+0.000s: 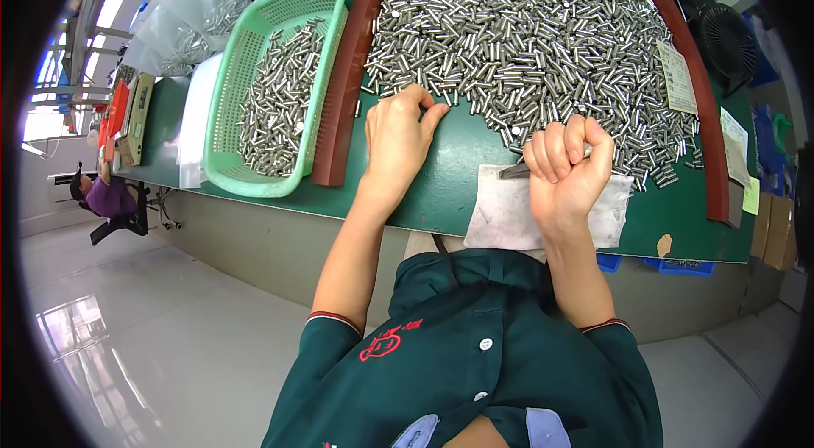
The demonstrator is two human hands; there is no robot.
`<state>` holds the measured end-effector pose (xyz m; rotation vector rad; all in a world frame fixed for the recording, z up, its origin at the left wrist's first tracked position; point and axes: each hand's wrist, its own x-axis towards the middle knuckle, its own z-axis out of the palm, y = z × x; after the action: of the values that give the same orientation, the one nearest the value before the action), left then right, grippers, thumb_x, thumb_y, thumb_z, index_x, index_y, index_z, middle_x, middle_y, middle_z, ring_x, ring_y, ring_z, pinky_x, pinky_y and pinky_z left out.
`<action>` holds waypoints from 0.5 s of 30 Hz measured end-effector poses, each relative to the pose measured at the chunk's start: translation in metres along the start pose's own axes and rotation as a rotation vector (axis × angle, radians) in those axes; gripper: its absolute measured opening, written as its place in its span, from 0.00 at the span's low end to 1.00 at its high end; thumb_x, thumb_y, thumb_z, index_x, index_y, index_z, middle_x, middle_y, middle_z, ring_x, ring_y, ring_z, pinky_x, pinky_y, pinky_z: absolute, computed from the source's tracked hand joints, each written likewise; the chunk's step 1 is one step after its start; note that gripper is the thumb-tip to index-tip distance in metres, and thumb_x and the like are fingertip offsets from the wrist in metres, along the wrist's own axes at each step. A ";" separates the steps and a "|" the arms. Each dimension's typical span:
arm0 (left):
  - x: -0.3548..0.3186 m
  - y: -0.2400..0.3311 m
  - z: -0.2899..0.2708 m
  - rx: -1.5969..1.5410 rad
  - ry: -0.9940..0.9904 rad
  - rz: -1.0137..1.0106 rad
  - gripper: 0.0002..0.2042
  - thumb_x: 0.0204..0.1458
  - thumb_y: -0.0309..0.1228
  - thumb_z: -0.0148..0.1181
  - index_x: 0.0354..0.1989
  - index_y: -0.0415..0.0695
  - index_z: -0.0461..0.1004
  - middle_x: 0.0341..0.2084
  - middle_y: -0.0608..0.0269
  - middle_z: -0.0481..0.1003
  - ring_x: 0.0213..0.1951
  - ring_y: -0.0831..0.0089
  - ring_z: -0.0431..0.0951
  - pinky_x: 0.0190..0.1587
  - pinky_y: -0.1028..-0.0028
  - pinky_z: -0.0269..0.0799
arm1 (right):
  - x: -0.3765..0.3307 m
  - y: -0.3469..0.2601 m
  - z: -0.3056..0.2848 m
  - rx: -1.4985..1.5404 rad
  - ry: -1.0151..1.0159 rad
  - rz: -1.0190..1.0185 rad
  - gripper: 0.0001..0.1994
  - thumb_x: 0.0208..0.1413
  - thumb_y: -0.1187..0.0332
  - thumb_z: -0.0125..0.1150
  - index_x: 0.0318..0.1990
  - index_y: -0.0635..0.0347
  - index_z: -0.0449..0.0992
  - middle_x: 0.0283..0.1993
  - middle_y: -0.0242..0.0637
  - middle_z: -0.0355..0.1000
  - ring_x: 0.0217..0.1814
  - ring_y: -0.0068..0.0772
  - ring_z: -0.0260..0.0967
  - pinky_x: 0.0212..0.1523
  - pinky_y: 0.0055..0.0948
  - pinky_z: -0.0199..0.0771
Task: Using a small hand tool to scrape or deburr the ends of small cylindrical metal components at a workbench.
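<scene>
The green table (pixel 445 164) spans the frame. Upon it, from upper centre to right, spreads a pile of short metal pins (pixel 509 33). At upper left, a pale green basket (pixel 254 188) contains a smaller lot; judged by amount, handling is at an early stage, with most pins loose on the table. A reddish-brown rail (pixel 335 126) separates pile from basket. A stained white cloth (pixel 500 219) lies at centre right. The left hand (pixel 397 133) meets the pile's lower edge, fingers bent; whether they pinch a pin cannot be told. The right hand (pixel 570 164), above the cloth, curls its fingers around a dark, narrow tool (pixel 512 171).
</scene>
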<state>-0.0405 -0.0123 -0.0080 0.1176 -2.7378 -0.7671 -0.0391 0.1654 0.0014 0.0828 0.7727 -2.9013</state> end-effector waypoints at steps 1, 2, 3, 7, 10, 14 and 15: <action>0.000 0.001 -0.001 -0.002 -0.003 0.002 0.09 0.38 0.30 0.62 0.19 0.38 0.71 0.07 0.57 0.65 0.12 0.62 0.66 0.19 0.68 0.62 | 0.000 -0.001 0.000 0.000 0.003 -0.003 0.17 0.53 0.63 0.34 0.13 0.52 0.50 0.07 0.25 0.44 0.09 0.17 0.34 0.12 0.20 0.37; 0.000 0.003 -0.004 -0.078 -0.028 -0.038 0.09 0.39 0.30 0.62 0.19 0.37 0.71 0.06 0.60 0.64 0.12 0.66 0.65 0.19 0.70 0.61 | 0.000 -0.001 0.001 -0.004 0.001 -0.004 0.17 0.54 0.63 0.34 0.13 0.52 0.50 0.07 0.25 0.44 0.09 0.17 0.34 0.12 0.20 0.36; -0.001 0.003 -0.007 -0.154 -0.054 -0.079 0.08 0.40 0.29 0.61 0.19 0.37 0.70 0.06 0.62 0.63 0.11 0.70 0.64 0.18 0.72 0.60 | 0.000 -0.002 0.001 -0.007 -0.001 -0.005 0.17 0.54 0.63 0.34 0.13 0.52 0.50 0.07 0.25 0.44 0.09 0.17 0.34 0.12 0.20 0.36; -0.010 -0.006 -0.011 -1.213 -0.213 -0.441 0.06 0.50 0.30 0.53 0.29 0.40 0.69 0.16 0.68 0.65 0.14 0.88 0.54 0.16 0.87 0.47 | 0.000 -0.002 0.000 0.007 -0.004 -0.004 0.17 0.54 0.63 0.33 0.13 0.52 0.50 0.07 0.25 0.44 0.09 0.17 0.34 0.12 0.20 0.36; -0.013 -0.011 -0.015 -1.514 -0.342 -0.524 0.04 0.52 0.28 0.48 0.30 0.41 0.68 0.19 0.61 0.70 0.13 0.88 0.50 0.15 0.87 0.46 | 0.000 -0.002 -0.001 -0.002 0.001 -0.003 0.17 0.54 0.63 0.34 0.13 0.52 0.50 0.07 0.25 0.44 0.09 0.17 0.34 0.12 0.20 0.37; -0.019 -0.014 -0.012 -1.545 -0.325 -0.527 0.02 0.51 0.26 0.50 0.30 0.41 0.68 0.22 0.59 0.72 0.13 0.89 0.51 0.15 0.87 0.46 | -0.001 -0.001 0.000 0.005 0.001 -0.002 0.17 0.54 0.63 0.34 0.13 0.52 0.50 0.07 0.25 0.44 0.09 0.17 0.34 0.12 0.20 0.37; -0.021 -0.015 -0.011 -1.500 -0.326 -0.492 0.01 0.51 0.25 0.50 0.30 0.42 0.67 0.23 0.57 0.72 0.14 0.88 0.51 0.16 0.87 0.47 | -0.001 -0.001 0.000 0.007 0.003 0.000 0.17 0.54 0.63 0.34 0.13 0.52 0.50 0.07 0.24 0.44 0.09 0.17 0.34 0.12 0.20 0.37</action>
<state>-0.0170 -0.0277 -0.0126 0.3281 -1.6180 -2.8316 -0.0382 0.1666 0.0021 0.0880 0.7625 -2.9050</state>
